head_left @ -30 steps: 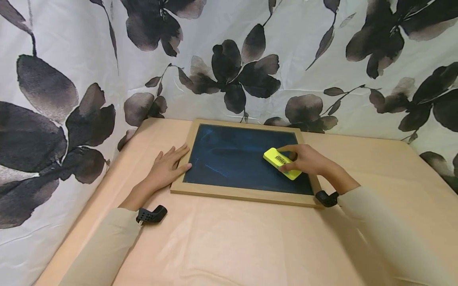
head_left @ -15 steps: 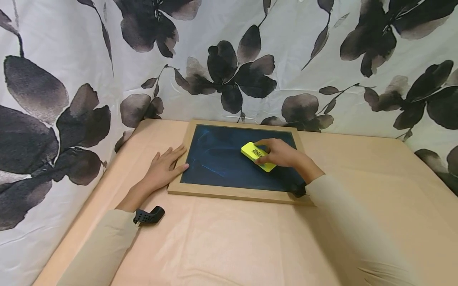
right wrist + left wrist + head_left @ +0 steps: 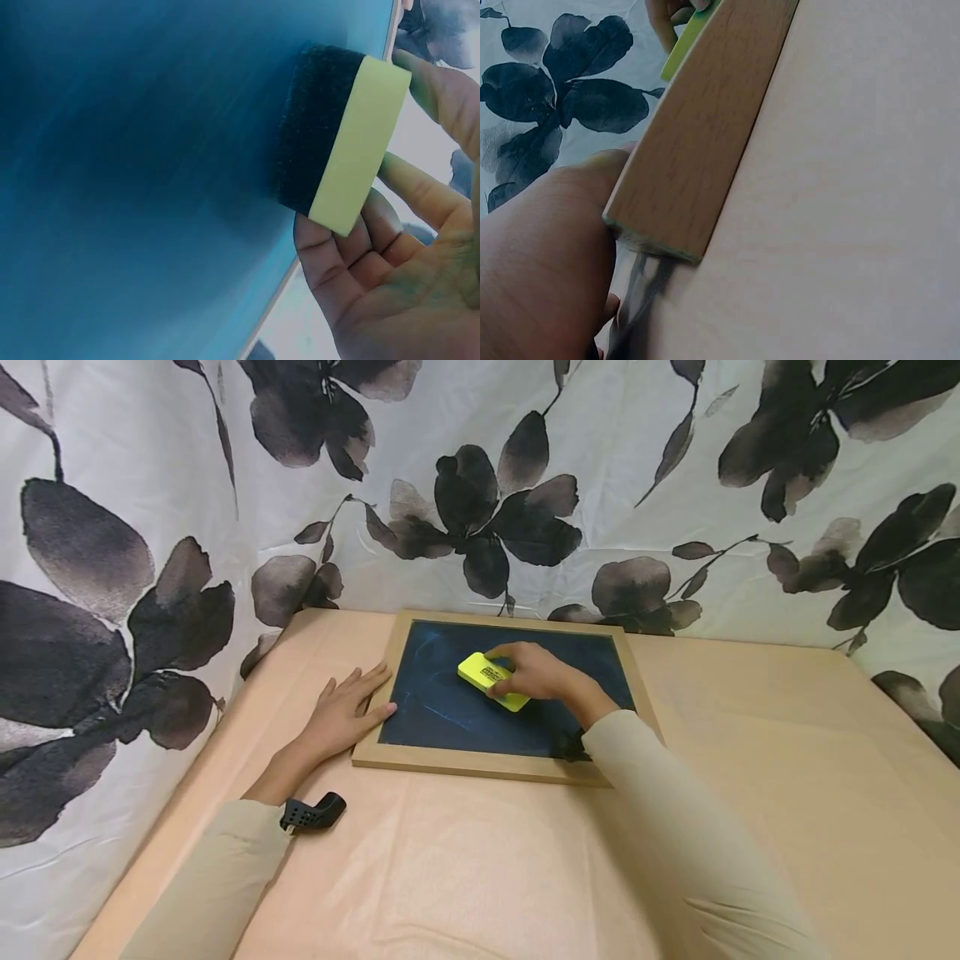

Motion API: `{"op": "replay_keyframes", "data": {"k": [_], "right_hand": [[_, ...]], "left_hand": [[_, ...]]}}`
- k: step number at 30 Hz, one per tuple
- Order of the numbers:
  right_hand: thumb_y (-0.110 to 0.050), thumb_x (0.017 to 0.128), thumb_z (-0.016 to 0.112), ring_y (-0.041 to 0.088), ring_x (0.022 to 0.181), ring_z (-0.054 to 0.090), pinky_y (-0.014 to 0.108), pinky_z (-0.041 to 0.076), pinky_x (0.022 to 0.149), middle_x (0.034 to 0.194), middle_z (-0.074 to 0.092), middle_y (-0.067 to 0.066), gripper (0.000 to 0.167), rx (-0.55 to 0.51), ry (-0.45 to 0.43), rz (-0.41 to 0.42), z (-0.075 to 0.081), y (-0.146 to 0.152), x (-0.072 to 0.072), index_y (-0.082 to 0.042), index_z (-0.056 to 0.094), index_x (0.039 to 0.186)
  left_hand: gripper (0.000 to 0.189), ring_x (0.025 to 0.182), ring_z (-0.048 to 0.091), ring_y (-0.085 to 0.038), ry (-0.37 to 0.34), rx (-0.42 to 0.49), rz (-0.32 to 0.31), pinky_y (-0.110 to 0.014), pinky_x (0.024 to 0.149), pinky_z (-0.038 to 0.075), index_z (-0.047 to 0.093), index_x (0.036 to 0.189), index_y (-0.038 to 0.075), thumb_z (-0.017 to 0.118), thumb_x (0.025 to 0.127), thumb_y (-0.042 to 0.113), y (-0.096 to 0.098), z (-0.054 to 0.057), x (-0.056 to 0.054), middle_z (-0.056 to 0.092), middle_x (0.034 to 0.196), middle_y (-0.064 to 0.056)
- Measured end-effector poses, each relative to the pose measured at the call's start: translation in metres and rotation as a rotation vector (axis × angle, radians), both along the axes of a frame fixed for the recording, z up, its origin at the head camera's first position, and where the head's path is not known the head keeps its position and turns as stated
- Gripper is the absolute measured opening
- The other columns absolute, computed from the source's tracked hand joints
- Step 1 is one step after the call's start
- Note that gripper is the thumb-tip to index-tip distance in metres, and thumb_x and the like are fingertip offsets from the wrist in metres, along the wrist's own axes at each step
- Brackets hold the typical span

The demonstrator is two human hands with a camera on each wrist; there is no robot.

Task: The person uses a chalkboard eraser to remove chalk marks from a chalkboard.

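Observation:
A small chalkboard (image 3: 480,735) in a light wooden frame lies on the table, with faint blue chalk marks on its left half. My right hand (image 3: 536,672) grips a yellow board eraser (image 3: 477,668) between thumb and fingers, near the middle of the board. In the right wrist view the eraser (image 3: 360,142) shows a dark felt side against the board surface. My left hand (image 3: 341,714) lies with fingers spread on the frame's left edge, thumb near the dark surface. The left wrist view shows the frame's wooden side (image 3: 705,127) beside that hand (image 3: 547,255).
A peach-coloured cloth covers the table (image 3: 480,868). Behind and to the left hangs a white curtain (image 3: 420,435) with dark flowers, close to the board's far edge. Each wrist wears a black camera mount (image 3: 313,812).
My right hand has slid the eraser leftward across the board, from its right side to near the middle. My left hand has kept its place on the frame.

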State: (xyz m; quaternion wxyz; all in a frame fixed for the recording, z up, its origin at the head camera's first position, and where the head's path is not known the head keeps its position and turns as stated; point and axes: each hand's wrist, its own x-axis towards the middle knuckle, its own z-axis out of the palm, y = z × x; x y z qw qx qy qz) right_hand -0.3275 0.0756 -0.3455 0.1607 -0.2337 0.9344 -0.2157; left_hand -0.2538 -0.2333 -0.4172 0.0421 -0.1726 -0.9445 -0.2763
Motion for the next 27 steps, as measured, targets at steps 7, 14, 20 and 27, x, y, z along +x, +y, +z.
{"op": "replay_keyframes", "data": {"k": [7,14,20,27], "right_hand": [[-0.036,0.083,0.072,0.028,0.112,0.046,0.045,0.039,0.097,0.134,0.05,0.013,0.07,-0.022,-0.013,0.049,-0.006,-0.011,-0.003,-0.013,0.046,0.144],[-0.038,0.083,0.07,0.027,0.108,0.05,0.042,0.042,0.092,0.132,0.053,0.012,0.068,-0.017,0.025,0.114,-0.005,-0.019,-0.004,-0.011,0.049,0.142],[-0.035,0.083,0.071,0.026,0.105,0.051,0.04,0.043,0.09,0.128,0.055,0.011,0.066,-0.022,0.035,0.17,-0.005,-0.027,0.0,-0.011,0.05,0.141],[-0.036,0.084,0.071,0.023,0.101,0.05,0.037,0.042,0.087,0.122,0.055,0.008,0.066,0.0,0.06,0.257,-0.005,-0.032,0.007,-0.015,0.049,0.142]], "left_hand": [[0.069,0.141,0.016,-0.04,0.002,-0.002,0.002,-0.063,0.109,0.001,0.033,0.15,0.01,0.056,0.095,0.045,0.006,-0.003,-0.001,0.025,0.156,-0.008],[0.068,0.142,0.016,-0.039,0.011,-0.003,0.012,-0.062,0.109,0.0,0.034,0.15,0.011,0.056,0.095,0.044,0.009,-0.001,-0.001,0.025,0.156,-0.007],[0.068,0.142,0.016,-0.039,0.008,-0.011,0.025,-0.062,0.109,0.0,0.034,0.15,0.011,0.056,0.095,0.044,0.01,-0.001,-0.003,0.025,0.156,-0.007],[0.067,0.142,0.017,-0.039,0.015,-0.009,0.043,-0.062,0.109,0.001,0.034,0.15,0.011,0.056,0.095,0.043,0.01,-0.002,-0.002,0.026,0.156,-0.007]]}}
